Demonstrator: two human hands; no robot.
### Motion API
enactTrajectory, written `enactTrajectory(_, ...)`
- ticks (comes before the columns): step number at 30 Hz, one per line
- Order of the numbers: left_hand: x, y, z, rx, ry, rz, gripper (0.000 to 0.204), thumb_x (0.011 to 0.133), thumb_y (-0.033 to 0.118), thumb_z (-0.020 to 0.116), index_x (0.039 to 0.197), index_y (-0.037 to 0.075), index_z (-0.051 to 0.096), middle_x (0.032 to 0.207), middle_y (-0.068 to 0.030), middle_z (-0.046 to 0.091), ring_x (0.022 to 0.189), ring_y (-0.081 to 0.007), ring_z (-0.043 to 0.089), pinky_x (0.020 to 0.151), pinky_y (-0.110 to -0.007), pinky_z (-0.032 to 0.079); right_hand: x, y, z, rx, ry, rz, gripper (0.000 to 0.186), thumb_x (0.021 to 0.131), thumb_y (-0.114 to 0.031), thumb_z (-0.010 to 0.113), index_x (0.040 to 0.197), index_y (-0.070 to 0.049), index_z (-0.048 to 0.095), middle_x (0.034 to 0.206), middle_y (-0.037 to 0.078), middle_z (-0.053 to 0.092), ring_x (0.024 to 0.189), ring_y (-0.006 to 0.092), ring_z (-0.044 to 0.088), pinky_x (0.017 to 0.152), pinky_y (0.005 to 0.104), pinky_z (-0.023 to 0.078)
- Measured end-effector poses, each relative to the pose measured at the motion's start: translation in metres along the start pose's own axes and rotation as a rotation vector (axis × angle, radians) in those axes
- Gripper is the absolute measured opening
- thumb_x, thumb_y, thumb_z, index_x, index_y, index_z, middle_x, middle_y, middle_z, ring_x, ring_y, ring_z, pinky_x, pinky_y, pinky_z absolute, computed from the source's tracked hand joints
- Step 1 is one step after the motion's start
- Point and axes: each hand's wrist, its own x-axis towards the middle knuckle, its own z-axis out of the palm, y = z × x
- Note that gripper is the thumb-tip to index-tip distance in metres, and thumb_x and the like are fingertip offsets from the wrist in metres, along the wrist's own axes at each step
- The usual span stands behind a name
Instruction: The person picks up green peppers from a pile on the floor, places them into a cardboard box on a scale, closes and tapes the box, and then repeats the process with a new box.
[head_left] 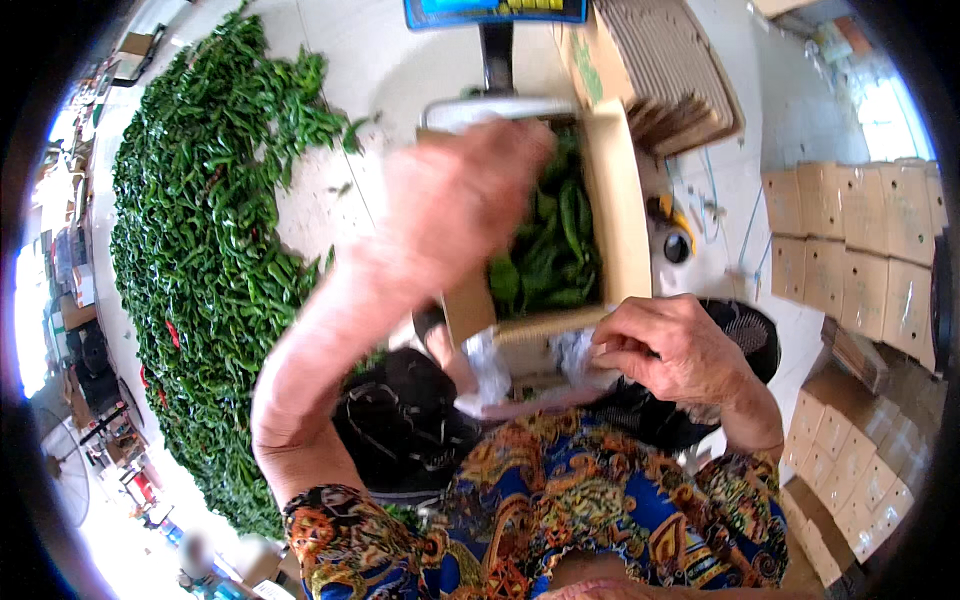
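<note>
An open cardboard box (pixel 618 190) holding long green peppers (pixel 565 235) stands in front of me, by a scale whose pale platform (pixel 500 112) shows past the box's far side. My left hand (pixel 465 190) is over the box's far left part, smeared by motion, so its fingers and anything in them cannot be made out. Beside the near right corner of the box is my right hand (pixel 675 345), its fingers curled and pressed together. Crumpled clear plastic (pixel 487 368) lies along the near side of the box, close to the right fingertips.
A large pile of green peppers (pixel 200 220) covers the floor at left, with a few red ones. A blue-framed scale display (pixel 495 12) rises on a post at the far side. Folded cardboard (pixel 665 60) leans at far right. Stacked cartons (pixel 850 215) line the right. A tape roll (pixel 678 244) lies near the box.
</note>
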Motion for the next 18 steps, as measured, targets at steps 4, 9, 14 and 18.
enactTrajectory(4, -0.056, -0.055, -0.042, 0.489, -0.352, -0.451, 0.037, 0.090, 0.005, 0.059, 0.127, 0.012, 0.060, 0.100, -0.0126, 0.068, 0.089, -0.0249, 0.070, 0.074, -0.038, 0.061, -0.027, 0.001, 0.040, -0.099, -0.076, -0.059, 0.017, 0.080, -0.009, 0.073, 0.090, -0.001, 0.062, 0.080, 0.011, 0.062, 0.075, 0.0291, 0.067, 0.067, 0.0383, 0.054)
enactTrajectory(9, -0.077, -0.064, -0.047, 0.138, -0.272, -0.418, 0.058, 0.089, 0.016, 0.069, 0.143, 0.011, 0.049, 0.136, -0.0157, 0.057, 0.127, -0.0345, 0.053, 0.104, -0.045, 0.045, -0.038, 0.026, 0.084, -0.340, 0.153, -0.120, 0.023, 0.079, -0.006, 0.065, 0.100, 0.003, 0.060, 0.108, 0.017, 0.060, 0.096, 0.0308, 0.064, 0.081, 0.0395, 0.054)
enactTrajectory(14, 0.002, -0.041, 0.044, 0.263, 0.045, 0.038, 0.057, 0.097, 0.027, 0.061, 0.147, 0.009, 0.042, 0.138, -0.0162, 0.056, 0.132, -0.0343, 0.049, 0.111, -0.050, 0.036, -0.036, 0.044, 0.108, -0.615, 0.240, -0.178, 0.045, 0.079, -0.007, 0.062, 0.121, 0.010, 0.059, 0.122, 0.018, 0.058, 0.113, 0.0323, 0.059, 0.096, 0.0383, 0.051)
enactTrajectory(18, 0.011, -0.034, 0.078, 0.133, -0.113, 0.052, 0.065, 0.096, 0.036, 0.062, 0.149, 0.008, 0.038, 0.141, -0.0179, 0.052, 0.131, -0.0335, 0.050, 0.112, -0.050, 0.035, -0.030, 0.057, 0.120, -0.801, 0.244, -0.075, 0.048, 0.083, -0.009, 0.063, 0.127, 0.009, 0.058, 0.148, 0.016, 0.042, 0.138, 0.0306, 0.041, 0.104, 0.0364, 0.047)
